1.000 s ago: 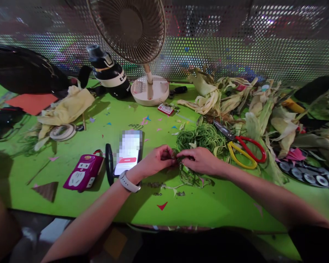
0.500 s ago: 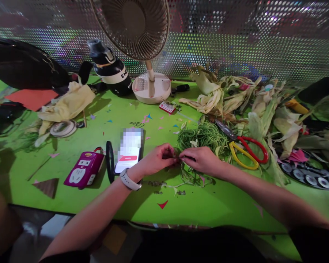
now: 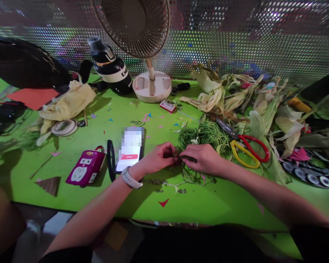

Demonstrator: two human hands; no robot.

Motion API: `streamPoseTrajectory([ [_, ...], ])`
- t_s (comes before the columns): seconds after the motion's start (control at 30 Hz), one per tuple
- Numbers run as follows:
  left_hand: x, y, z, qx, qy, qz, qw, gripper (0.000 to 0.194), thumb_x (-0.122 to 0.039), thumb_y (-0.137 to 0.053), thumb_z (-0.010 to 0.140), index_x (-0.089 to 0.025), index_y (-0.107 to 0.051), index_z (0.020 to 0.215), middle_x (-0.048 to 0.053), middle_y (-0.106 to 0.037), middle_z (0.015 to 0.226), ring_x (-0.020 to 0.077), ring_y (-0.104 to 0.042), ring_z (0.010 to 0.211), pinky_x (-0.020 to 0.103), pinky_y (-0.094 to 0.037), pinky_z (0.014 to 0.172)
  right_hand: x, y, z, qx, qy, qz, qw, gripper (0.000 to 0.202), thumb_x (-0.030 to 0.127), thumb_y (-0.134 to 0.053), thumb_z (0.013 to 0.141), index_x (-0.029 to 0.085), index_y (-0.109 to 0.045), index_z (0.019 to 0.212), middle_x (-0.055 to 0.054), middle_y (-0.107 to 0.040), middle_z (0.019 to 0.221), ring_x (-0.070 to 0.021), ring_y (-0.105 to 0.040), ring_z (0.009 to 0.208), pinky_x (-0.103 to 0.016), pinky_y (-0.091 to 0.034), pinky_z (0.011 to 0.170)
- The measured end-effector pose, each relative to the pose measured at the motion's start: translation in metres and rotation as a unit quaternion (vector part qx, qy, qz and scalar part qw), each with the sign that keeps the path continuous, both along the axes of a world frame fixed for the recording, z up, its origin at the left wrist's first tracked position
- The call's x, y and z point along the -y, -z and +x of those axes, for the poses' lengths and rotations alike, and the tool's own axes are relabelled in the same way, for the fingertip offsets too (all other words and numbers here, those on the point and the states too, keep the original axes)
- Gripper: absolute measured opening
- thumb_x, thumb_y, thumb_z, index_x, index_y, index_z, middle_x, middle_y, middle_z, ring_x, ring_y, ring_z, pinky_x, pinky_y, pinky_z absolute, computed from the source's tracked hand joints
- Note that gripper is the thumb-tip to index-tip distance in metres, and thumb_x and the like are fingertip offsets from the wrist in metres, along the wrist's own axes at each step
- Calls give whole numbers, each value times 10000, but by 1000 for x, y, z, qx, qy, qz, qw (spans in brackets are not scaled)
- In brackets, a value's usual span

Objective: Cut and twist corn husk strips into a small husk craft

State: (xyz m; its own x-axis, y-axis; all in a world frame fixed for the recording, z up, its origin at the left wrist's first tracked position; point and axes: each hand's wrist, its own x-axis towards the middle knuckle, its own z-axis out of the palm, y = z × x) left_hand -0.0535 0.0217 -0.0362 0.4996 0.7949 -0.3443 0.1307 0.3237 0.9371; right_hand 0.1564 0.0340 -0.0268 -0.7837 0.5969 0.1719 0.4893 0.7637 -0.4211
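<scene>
My left hand, with a pale watch on its wrist, pinches at thin green strands. Its fingertips almost meet those of my right hand, whose bent fingers close on a dark green bit of the same material. Most of what lies between the fingers is hidden. Right behind my right hand is a tangled heap of green strands, and a few loose strands trail below it. Red-and-yellow-handled scissors rest against the heap's right side, blades pointing away from me.
A lit phone and a purple socket box lie left of my hands. Dried corn husks pile up at the back right. A fan and a black bottle stand by the perforated metal screen. Paper scraps dot the green table.
Both hands stay nearly in place at the strands, with small finger movements. The right hand's fingers have shifted slightly, showing more of the dark green bit. The view has tilted a little.
</scene>
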Motion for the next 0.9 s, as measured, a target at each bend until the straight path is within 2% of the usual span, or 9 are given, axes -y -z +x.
streamPoseTrajectory([
  [0.23,0,0,0,-9,5,10,1000,235,-238,-681,734,-174,-477,833,-12,-617,762,105,-582,708,259,-447,653,-1,4,0,-14,-14,15,1000,181,194,-495,869,167,-672,893,-32,-656,766,-118,-572,667,-230,-375,601],
  [0.43,0,-4,1,-11,14,16,1000,221,-232,-670,743,-170,-477,832,-19,-603,736,97,-566,686,252,-440,641,1,7,-1,-17,14,30,999,182,189,-486,859,166,-667,867,-32,-653,773,-116,-569,674,-222,-368,589],
  [0.63,1,-3,2,-9,9,23,1000,231,-242,-673,743,-171,-473,831,-17,-600,747,98,-573,700,246,-447,650,1,1,0,-4,28,53,998,248,238,-536,827,178,-657,1035,-60,-648,919,-130,-567,720,-226,-380,576],
  [0.77,1,-1,2,-1,12,23,1000,241,-253,-675,743,-179,-458,818,-28,-595,739,90,-561,673,242,-436,635,-1,1,-1,-9,-11,66,998,181,210,-527,836,171,-687,910,-47,-637,792,-134,-546,686,-253,-396,618],
  [0.9,1,-1,2,-4,12,25,1000,236,-252,-675,742,-180,-462,811,-31,-585,733,87,-546,656,242,-422,627,-1,4,-2,-11,-23,83,996,190,201,-502,853,167,-689,841,-46,-633,754,-134,-538,669,-263,-392,632],
])
